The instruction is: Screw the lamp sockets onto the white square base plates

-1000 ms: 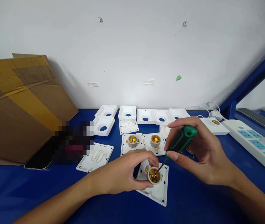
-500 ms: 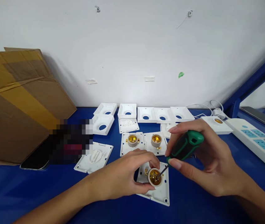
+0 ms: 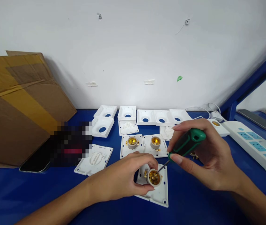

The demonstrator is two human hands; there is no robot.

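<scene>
In my right hand (image 3: 200,156) is a green and black screwdriver (image 3: 186,144), gripped by its handle and slanting down to the left. Its tip reaches inside the rim of a round lamp socket (image 3: 154,177) with a brass-coloured inside. My left hand (image 3: 123,175) closes thumb and fingers around that socket, which sits on a square white base plate (image 3: 158,197) on the table. Just behind, two more base plates bear similar sockets, a left one (image 3: 132,142) and a right one (image 3: 155,142). A bare base plate (image 3: 105,156) lies left of my left hand.
Along the wall stand several white square covers (image 3: 145,114) with round holes. To the left are a cardboard box (image 3: 18,109), a phone (image 3: 36,161) and a blurred dark patch. At the right lies a white power strip (image 3: 252,143) with a cable. Small metal parts (image 3: 194,154) show behind my right hand.
The screwdriver's tip has shifted slightly up from the socket's middle towards its upper rim. My left hand stays on the socket. The whole view has shifted a little.
</scene>
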